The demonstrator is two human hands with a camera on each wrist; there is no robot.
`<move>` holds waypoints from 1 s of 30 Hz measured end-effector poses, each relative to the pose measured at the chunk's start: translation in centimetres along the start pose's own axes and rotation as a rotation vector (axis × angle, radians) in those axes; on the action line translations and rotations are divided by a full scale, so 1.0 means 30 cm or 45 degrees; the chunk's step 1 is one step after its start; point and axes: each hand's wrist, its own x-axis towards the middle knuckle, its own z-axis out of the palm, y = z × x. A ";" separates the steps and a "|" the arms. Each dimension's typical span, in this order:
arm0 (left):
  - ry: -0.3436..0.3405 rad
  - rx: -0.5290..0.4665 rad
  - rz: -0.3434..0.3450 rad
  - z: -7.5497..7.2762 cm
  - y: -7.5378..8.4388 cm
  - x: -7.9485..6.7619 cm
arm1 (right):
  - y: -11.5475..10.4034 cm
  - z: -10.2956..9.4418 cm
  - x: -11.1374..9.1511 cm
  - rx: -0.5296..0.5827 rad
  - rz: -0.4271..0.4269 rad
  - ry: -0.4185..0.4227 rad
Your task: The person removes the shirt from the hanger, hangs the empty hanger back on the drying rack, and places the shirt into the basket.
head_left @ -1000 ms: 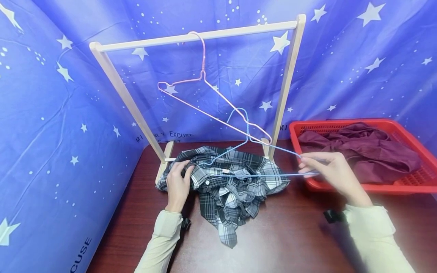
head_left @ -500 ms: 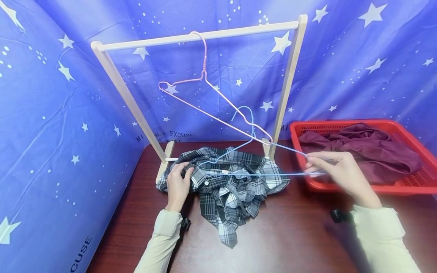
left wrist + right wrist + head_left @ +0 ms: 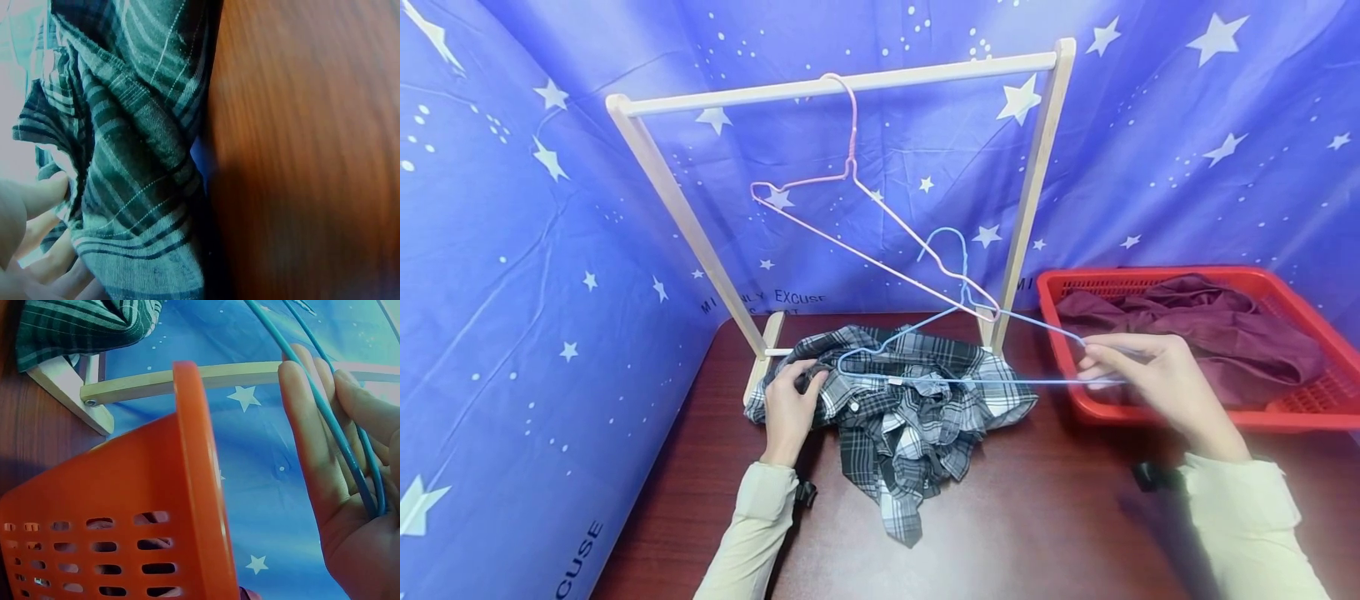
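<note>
A black, grey and white plaid shirt [image 3: 917, 417] lies bunched on the table, against the foot of the rack. My left hand [image 3: 792, 408] holds the shirt's left edge near the front opening; in the left wrist view the thumb [image 3: 47, 194] bears on the cloth edge, with fingers partly behind the fabric. A blue wire hanger [image 3: 985, 382] is pinched at its right end by my right hand [image 3: 1157, 383]. Its rounded left end shows over the shirt near my left fingers, and its hook points up. In the right wrist view, both hanger wires [image 3: 331, 419] run across the palm.
A wooden rack [image 3: 940, 73] stands behind, with a pink hanger [image 3: 853, 142] on its bar, overlapping the blue hanger in view. The red basket [image 3: 1210, 417] at right holds a maroon garment [image 3: 1195, 333]. Starry blue cloth [image 3: 580, 333] surrounds the table [image 3: 1000, 517].
My right hand has moved rightward with the blue hanger. The hanger's left end, earlier hidden at the shirt, now shows in full. My left hand stays nearly still on the shirt.
</note>
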 end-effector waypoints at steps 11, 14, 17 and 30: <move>0.044 -0.108 0.004 -0.049 0.018 0.034 | -0.011 0.006 -0.003 -0.092 -0.025 0.015; 0.102 -0.114 0.001 -0.081 0.026 0.063 | -0.007 0.004 -0.003 -0.063 -0.019 0.009; 0.158 -0.099 0.005 -0.109 0.027 0.094 | -0.003 0.000 -0.004 0.006 -0.011 -0.004; 0.433 -0.124 0.025 -0.214 0.011 0.240 | 0.011 -0.003 -0.005 0.084 0.000 -0.018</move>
